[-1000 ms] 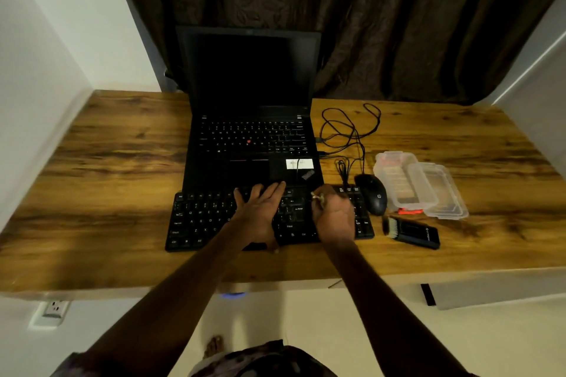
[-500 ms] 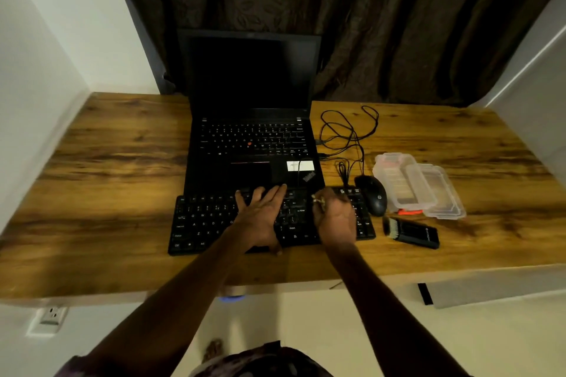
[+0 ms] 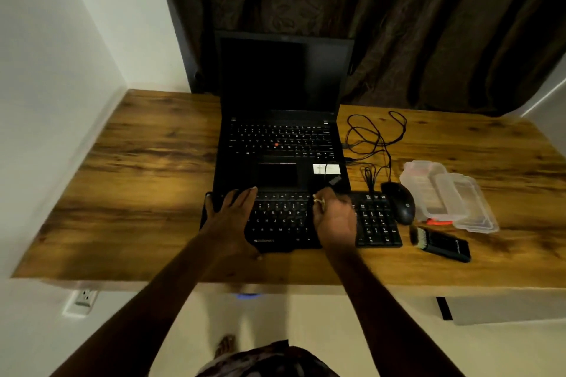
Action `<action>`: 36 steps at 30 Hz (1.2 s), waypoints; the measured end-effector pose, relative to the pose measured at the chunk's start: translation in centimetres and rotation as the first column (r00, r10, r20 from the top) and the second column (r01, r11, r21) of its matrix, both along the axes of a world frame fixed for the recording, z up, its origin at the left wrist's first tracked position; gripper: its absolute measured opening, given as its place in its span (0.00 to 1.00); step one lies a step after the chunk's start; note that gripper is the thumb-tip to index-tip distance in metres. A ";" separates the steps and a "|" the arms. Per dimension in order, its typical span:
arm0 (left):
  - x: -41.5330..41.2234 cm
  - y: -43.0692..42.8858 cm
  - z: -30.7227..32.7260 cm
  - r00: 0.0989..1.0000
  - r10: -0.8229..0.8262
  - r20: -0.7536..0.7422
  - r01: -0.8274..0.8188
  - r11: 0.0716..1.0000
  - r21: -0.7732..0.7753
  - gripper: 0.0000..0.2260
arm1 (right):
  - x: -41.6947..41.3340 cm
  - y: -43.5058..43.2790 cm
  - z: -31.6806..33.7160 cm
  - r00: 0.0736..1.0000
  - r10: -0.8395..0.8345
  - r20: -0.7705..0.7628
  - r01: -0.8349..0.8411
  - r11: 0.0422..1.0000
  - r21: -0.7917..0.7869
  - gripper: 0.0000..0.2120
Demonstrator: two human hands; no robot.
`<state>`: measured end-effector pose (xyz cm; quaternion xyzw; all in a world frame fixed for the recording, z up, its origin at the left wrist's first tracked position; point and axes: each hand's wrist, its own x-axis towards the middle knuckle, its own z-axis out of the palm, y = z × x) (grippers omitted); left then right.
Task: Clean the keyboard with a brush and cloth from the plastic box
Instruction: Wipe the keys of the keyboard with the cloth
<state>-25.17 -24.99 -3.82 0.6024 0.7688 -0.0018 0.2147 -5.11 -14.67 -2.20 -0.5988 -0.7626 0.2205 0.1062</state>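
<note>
A person bends over a black keyboard on a wooden surface, both hands down on the keys. The left hand lies open and flat over the keys at its end, fingers spread toward the laptop just beyond. The right hand is curled closed over the middle keys with something small and pale pinched at its fingertips; whether that is the cloth cannot be told from this view.

The brush lies idle on the surface to the right of the right hand, beyond the number pad, bristles pointing back toward the keyboard. Just past it sits the clear plastic box, its lid off and resting against it, with a mouse between box and keyboard.

With the brush set down, the wiping step looks to be in hand. The next move likely calls for the left hand to brace the keyboard while the right draws across the remaining rows.
</note>
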 end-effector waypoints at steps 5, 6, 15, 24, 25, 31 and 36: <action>-0.1 0.2 0.1 1.000 -0.008 -0.001 0.008 1.000 0.015 0.68 | -6.5 -3.6 -0.1 0.954 0.296 0.057 -0.295 0.955 -0.022 0.14; -0.2 0.2 0.0 1.000 -0.012 0.011 0.012 1.000 0.022 0.68 | -7.1 -4.1 -0.2 0.942 0.331 0.057 -0.331 0.943 -0.010 0.14; -6.0 -2.5 -0.2 0.998 -0.058 -0.005 0.058 0.998 -0.014 0.68 | -2.0 -0.4 -1.4 0.999 0.001 -0.036 0.002 0.998 0.065 0.08; -7.3 -2.1 -0.3 0.990 -0.138 -0.034 0.140 0.988 0.066 0.68 | -12.0 -7.7 -0.8 0.925 0.379 0.019 -0.379 0.923 0.066 0.13; -7.6 -2.1 -0.4 0.990 -0.142 -0.025 0.143 0.987 0.079 0.68 | -12.7 -8.3 -0.9 0.905 0.425 0.021 -0.425 0.901 0.086 0.12; -9.4 -3.0 -0.8 0.986 -0.153 0.071 0.149 0.987 0.057 0.69 | -9.5 -7.0 -2.9 0.957 0.283 -0.057 -0.275 0.955 0.114 0.09; -11.3 -3.6 -1.3 0.977 -0.149 0.149 0.137 0.986 0.092 0.73 | -10.3 -6.9 -2.1 0.984 0.160 -0.074 -0.154 0.984 0.084 0.10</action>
